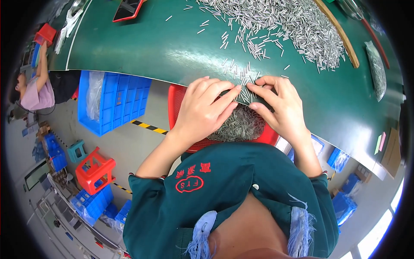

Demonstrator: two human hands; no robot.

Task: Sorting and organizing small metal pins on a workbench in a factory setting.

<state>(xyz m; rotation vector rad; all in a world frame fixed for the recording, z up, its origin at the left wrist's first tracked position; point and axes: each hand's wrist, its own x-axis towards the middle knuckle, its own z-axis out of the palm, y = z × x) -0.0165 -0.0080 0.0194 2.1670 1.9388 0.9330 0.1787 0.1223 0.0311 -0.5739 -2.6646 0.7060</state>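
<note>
At the near edge of the green table, a small cluster of short silvery metal pins (245,82) lies between my two hands. My left hand (200,108) is on its left side, fingers bent and thumb apart from the index finger, with the fingertips at the pins. From the right, my right hand (280,105) reaches in with curved fingers, its thumb and index finger apart beside the same pins. Neither hand visibly grips a pin, though the undersides of the fingers are hidden. Below the edge, a red basket (172,103) holds a heap of similar pins (239,123).
A large pile of pins (297,26) spreads over the far table (142,52), bordered by a wooden strip (340,32). A bagged item (376,71) lies at right, a red-edged phone (128,9) at far left. Blue crates (114,101), a red stool (95,170) and another person (39,93) are leftward.
</note>
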